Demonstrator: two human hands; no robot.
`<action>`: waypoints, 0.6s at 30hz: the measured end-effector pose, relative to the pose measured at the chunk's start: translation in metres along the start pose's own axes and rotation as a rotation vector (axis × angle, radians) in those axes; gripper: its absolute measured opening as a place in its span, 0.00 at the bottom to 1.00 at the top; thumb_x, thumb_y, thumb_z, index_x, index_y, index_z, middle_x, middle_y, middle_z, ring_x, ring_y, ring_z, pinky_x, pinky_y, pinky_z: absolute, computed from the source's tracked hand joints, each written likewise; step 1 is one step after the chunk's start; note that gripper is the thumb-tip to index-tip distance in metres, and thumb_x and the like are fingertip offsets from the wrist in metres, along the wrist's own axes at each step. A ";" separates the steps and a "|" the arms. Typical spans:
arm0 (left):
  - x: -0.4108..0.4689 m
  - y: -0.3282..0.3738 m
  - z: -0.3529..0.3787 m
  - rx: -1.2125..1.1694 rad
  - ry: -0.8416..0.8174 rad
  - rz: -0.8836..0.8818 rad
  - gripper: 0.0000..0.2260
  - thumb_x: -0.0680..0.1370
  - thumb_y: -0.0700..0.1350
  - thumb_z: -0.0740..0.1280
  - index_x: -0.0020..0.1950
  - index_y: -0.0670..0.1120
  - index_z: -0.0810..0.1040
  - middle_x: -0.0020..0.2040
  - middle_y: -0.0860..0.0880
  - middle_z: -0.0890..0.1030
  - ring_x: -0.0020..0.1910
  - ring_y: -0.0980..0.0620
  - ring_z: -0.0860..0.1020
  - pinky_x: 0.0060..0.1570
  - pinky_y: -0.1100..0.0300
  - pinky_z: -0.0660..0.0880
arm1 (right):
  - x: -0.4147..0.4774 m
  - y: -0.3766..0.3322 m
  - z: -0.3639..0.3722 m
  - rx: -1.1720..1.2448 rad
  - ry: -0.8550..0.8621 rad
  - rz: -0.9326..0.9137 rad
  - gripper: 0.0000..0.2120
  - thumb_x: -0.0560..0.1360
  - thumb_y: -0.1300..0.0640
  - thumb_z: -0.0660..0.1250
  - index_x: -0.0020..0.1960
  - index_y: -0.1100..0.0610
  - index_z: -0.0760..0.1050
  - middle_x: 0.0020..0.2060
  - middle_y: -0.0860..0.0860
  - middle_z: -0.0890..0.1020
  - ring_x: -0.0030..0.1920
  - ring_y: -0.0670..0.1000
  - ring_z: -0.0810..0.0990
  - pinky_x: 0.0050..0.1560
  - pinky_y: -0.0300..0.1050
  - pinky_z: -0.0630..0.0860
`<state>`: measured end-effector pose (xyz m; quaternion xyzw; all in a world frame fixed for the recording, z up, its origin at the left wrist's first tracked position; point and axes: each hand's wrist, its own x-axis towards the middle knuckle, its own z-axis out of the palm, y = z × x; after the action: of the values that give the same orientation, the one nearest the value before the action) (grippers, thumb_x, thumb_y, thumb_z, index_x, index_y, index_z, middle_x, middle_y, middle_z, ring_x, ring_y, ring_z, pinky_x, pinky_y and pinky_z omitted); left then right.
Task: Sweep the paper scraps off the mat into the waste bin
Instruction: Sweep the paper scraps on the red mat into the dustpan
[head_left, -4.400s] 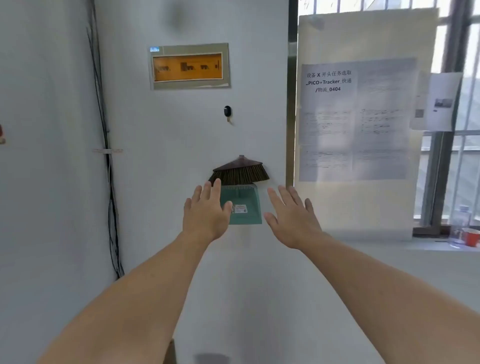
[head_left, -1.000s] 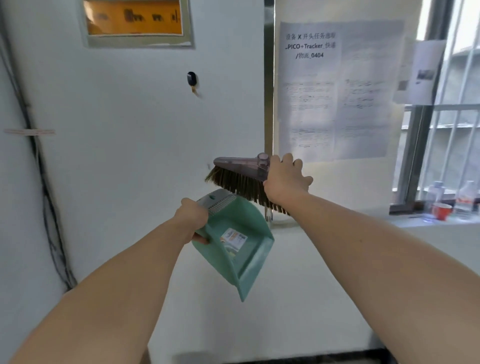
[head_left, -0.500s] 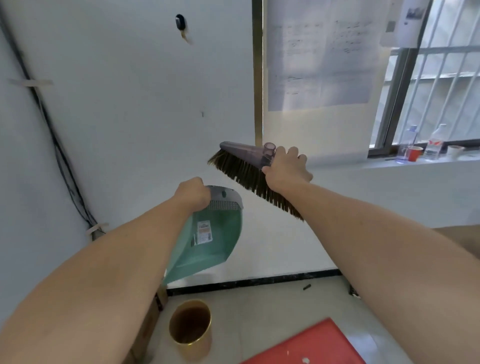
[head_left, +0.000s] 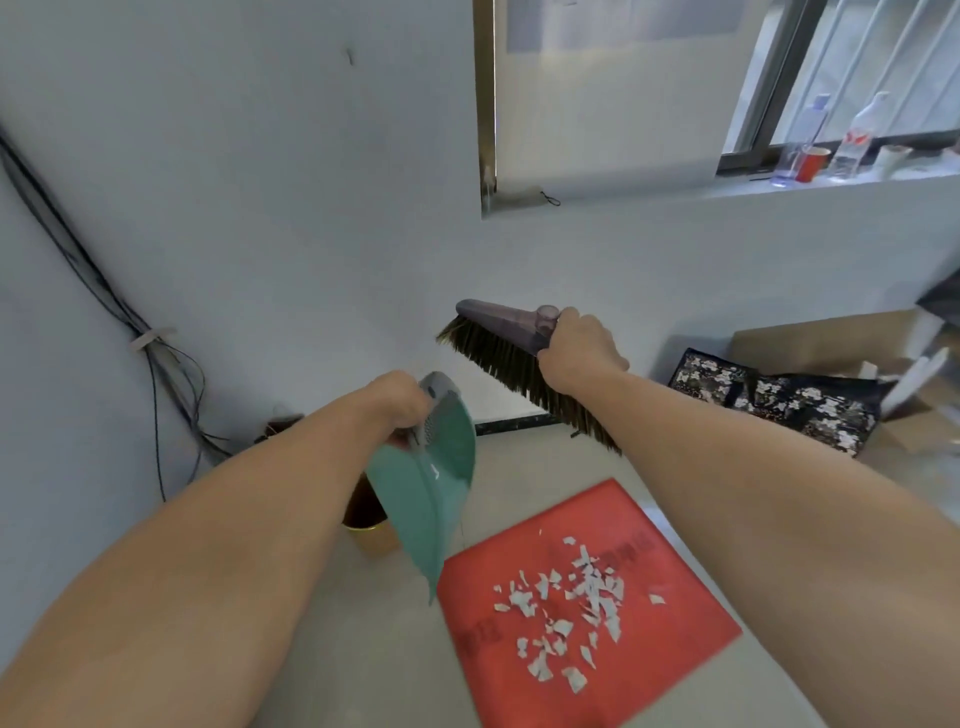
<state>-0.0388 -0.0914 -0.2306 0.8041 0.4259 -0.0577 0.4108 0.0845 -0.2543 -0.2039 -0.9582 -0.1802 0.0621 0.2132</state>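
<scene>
A red mat (head_left: 670, 644) lies on the floor at the lower right, strewn with several white paper scraps (head_left: 566, 608). My left hand (head_left: 397, 402) grips the handle of a green dustpan (head_left: 431, 493), which hangs tilted above the mat's left edge. My right hand (head_left: 579, 351) holds a brush head (head_left: 511, 343) with dark bristles, raised well above the mat. A round gold waste bin (head_left: 366, 519) stands on the floor left of the mat, mostly hidden behind my left arm and the dustpan.
A white wall with hanging black cables (head_left: 104, 291) is at the left. A patterned dark bag (head_left: 779, 400) and cardboard (head_left: 821, 338) lie on the floor at the right. Bottles and a red cup (head_left: 810, 163) stand on the window sill.
My view has tilted down, bringing the whole red mat and its scraps into sight. Both hands took the dustpan and brush off the wall and now carry them lower, toward the floor.
</scene>
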 end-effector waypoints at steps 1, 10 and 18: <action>0.000 -0.003 0.008 -0.031 0.010 -0.028 0.10 0.80 0.41 0.62 0.52 0.34 0.75 0.50 0.34 0.81 0.48 0.38 0.83 0.47 0.42 0.82 | 0.001 0.008 0.007 0.003 -0.012 0.003 0.19 0.77 0.57 0.65 0.66 0.55 0.65 0.61 0.55 0.71 0.62 0.58 0.71 0.54 0.56 0.70; 0.021 -0.018 0.109 0.212 0.215 -0.049 0.15 0.80 0.39 0.57 0.62 0.40 0.78 0.58 0.39 0.77 0.57 0.40 0.77 0.44 0.56 0.70 | 0.040 0.104 0.073 -0.037 -0.167 -0.023 0.18 0.77 0.56 0.66 0.64 0.57 0.65 0.61 0.56 0.71 0.64 0.60 0.70 0.59 0.60 0.72; 0.061 -0.034 0.220 0.290 0.145 -0.256 0.15 0.80 0.49 0.63 0.56 0.39 0.80 0.52 0.40 0.82 0.50 0.40 0.80 0.48 0.51 0.80 | 0.076 0.209 0.158 -0.061 -0.303 -0.084 0.19 0.76 0.55 0.67 0.65 0.57 0.66 0.60 0.57 0.73 0.61 0.60 0.73 0.55 0.59 0.76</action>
<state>0.0313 -0.1985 -0.4230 0.7960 0.5405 -0.1122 0.2483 0.1908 -0.3411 -0.4394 -0.9355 -0.2522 0.1916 0.1568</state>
